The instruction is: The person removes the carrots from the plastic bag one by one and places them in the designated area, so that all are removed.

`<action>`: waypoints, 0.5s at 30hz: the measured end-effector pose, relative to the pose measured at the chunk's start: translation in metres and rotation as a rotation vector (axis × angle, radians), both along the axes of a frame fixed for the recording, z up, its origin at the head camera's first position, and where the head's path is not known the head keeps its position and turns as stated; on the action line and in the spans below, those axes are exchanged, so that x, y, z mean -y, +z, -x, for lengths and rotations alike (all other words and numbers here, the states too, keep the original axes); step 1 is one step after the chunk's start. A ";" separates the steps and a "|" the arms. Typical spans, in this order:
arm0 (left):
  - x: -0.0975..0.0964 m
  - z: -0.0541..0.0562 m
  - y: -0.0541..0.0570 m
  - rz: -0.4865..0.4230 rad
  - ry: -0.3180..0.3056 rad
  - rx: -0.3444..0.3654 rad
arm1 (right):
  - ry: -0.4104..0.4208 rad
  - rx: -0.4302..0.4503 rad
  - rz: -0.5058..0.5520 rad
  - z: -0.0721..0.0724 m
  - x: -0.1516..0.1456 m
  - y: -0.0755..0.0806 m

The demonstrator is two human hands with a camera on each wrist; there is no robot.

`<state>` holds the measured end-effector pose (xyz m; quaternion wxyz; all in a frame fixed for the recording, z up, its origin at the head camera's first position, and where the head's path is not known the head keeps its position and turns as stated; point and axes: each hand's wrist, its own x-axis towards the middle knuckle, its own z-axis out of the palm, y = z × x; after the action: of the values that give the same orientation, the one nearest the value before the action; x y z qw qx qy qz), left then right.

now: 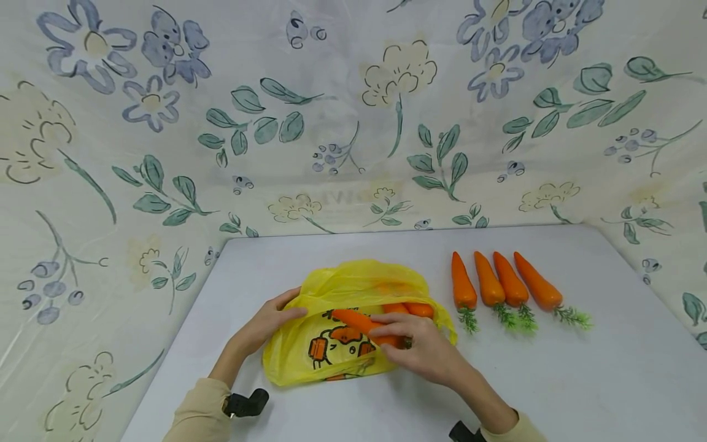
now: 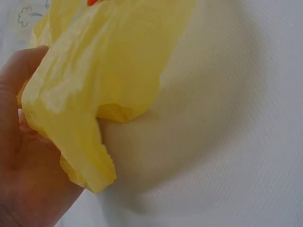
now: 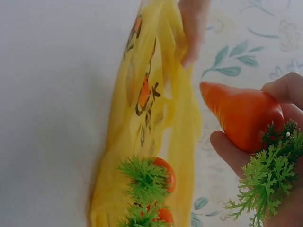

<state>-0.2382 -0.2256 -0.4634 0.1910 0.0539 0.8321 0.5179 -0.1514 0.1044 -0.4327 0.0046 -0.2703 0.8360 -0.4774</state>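
A yellow plastic bag (image 1: pixel 287 362) with a cartoon print lies on the white table, its mouth facing the near side. My left hand (image 1: pixel 273 319) grips the bag's left edge, the thumb in front and the other fingers hidden behind the plastic. Above the bag's mouth, an orange carrot (image 1: pixel 353 320) is pinched between the thumb and fingers of my right hand (image 1: pixel 422 347). Its green leafy top hangs by the palm in the right wrist view, tip pointing away from the hand. Inside the bag at its right end lie two other carrots (image 1: pixel 420 309), their green tops showing in the right wrist view.
Several carrots (image 1: pixel 463 282) lie in a row on the white table (image 1: pixel 607 380) right of the bag, tips toward the back and green tops toward me. A flower-patterned cloth (image 1: pixel 342 209) hangs behind the table and spreads along both sides.
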 end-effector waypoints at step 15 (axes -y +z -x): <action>-0.001 0.000 0.000 0.004 -0.006 -0.008 | -0.163 -0.121 0.100 0.004 -0.023 0.008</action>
<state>-0.2382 -0.2244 -0.4638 0.1892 0.0580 0.8338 0.5154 -0.1558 0.1279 -0.4244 -0.0982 -0.2297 0.8292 -0.5000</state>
